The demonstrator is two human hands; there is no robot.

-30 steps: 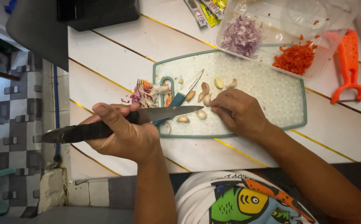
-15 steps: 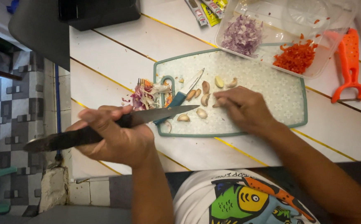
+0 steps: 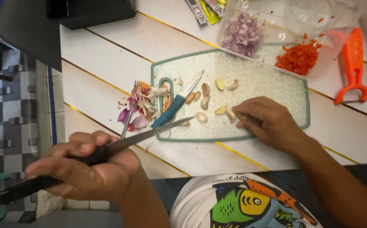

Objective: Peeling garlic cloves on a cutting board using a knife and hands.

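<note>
your left hand grips the long knife firmly; your right hand pins a garlic clove on the cutting board. you're between cuts, so line the blade over that clove.

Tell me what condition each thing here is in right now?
Left hand: gripping a long black-handled knife, blade level above the table.
Right hand: resting on the cutting board, fingers on a garlic clove.
Garlic cloves: peeled, whole, scattered.
Blue-handled knife: lying unused.
Purple onion: chopped.
Red pepper: chopped.
Orange peeler: lying idle.
</note>
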